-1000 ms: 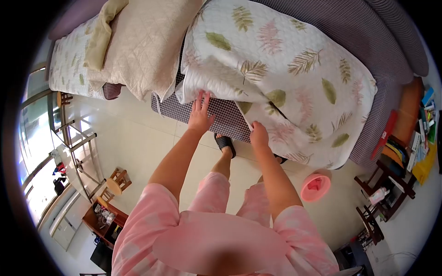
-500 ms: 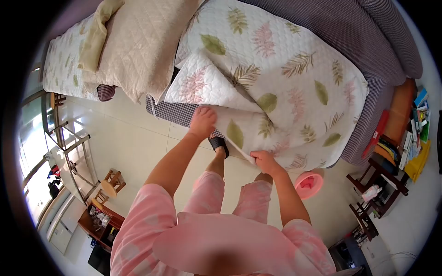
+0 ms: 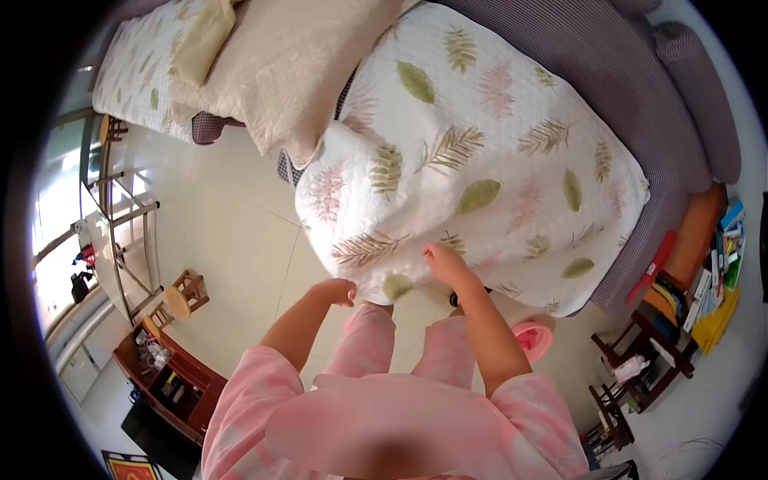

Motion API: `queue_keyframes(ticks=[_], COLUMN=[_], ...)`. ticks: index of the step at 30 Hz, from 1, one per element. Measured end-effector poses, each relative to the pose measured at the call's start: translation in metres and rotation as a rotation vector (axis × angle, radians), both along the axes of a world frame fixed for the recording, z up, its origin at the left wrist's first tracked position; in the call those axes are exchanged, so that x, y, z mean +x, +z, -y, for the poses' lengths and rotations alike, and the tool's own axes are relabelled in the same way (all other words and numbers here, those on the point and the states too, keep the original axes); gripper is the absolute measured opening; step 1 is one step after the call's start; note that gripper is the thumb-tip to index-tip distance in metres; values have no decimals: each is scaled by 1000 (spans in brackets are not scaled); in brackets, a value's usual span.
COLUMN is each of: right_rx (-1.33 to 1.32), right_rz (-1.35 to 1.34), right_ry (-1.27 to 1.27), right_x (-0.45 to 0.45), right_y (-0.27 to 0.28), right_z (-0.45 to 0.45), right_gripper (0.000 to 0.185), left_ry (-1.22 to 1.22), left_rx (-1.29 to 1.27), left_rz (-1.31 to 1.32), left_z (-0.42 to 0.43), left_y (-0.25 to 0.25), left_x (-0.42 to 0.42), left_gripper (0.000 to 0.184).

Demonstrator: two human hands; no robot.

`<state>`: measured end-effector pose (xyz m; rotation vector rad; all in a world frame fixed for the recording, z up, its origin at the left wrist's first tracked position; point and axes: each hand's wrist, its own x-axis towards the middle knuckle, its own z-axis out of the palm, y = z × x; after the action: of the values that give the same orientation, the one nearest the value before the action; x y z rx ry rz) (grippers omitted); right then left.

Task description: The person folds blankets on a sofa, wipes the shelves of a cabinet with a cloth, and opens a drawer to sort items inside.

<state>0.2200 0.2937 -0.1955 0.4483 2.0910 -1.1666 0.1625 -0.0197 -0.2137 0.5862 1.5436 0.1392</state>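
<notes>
A white quilted sofa cover [image 3: 512,168] with green and pink leaf prints spreads over the dark checked sofa and hangs over its front. My left hand [image 3: 334,293] is closed at the cover's near edge, fingers curled against the fabric. Further right, my right hand [image 3: 445,262] has its fingers pinched together on the cover, above its lower edge. A loose ripple runs through the fabric near both hands. What lies between the fingertips is partly hidden.
Beige quilted fabric [image 3: 280,72] drapes over the neighbouring section at upper left. A pink basin [image 3: 534,340] stands on the floor at right, near a dark wooden rack [image 3: 648,352]. A wooden stool [image 3: 186,294] and a metal-framed table [image 3: 132,240] are at left.
The folded-back corner of the cover has been flipped over and now lies forward, leaf print up. My left hand has moved down toward me; my right hand has shifted slightly up and left.
</notes>
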Motion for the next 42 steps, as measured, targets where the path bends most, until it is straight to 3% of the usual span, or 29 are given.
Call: queue_keyframes(ticks=[1,4,6,8,10,12,18,19,22,24,27,30,34,36,39,42], right_rx=[58,139,140,115,108,102,60,48,48,65,87,94,99,107,105,164], right_rz=[-45,-93,-109,-138,-140,-138,-119,-133,-122,-120,-144,-204,-312,-365,-474,-514], right_ry=[16,40,41,32,51,61,85,84,114,137,153,155,81,60,67,146], right_x=[-9,-38,-53,-63,-68,-68,-70,-70,-75,-81,-89,-112,-162,-191,-247,-302], right_y=[-1,-1,3,6,-1,-7,-7,-8,-3,-1,-6,-12,-9,-12,-30,-50], right_z=[-3,-5,-4,2,14,26,60,64,68,65,59,50,41,39,41,46], right_gripper=[16,16,16,15,15,15,16,16,16,16,15,14,13,12,12,13], left_ry=[-13,324,632,697,891,954,742,787,1008,1059,1081,1153,1020,1071,1325,1289], left_rx=[14,56,131,81,238,151,-118,2,7,-162,-122,-130,36,89,41,-89], left_rz=[54,-131,-461,-754,-997,-848,-660,-770,-823,-734,-873,-1273,-916,-854,-735,-740], left_z=[4,14,14,8,3,0,-8,-1,41,69,86,69,25,-1,-22,-20], left_y=[-3,-40,-41,-43,-39,-46,-61,-63,-77,-59,-57,-57,-48,-49,-60,-78], left_x=[3,-9,-36,-82,-144,-173,-193,-184,-170,-174,-164,-158,-167,-170,-179,-191], left_gripper=[31,32,39,56,56,59,50,45,41,36,30,32,39,45,53,57])
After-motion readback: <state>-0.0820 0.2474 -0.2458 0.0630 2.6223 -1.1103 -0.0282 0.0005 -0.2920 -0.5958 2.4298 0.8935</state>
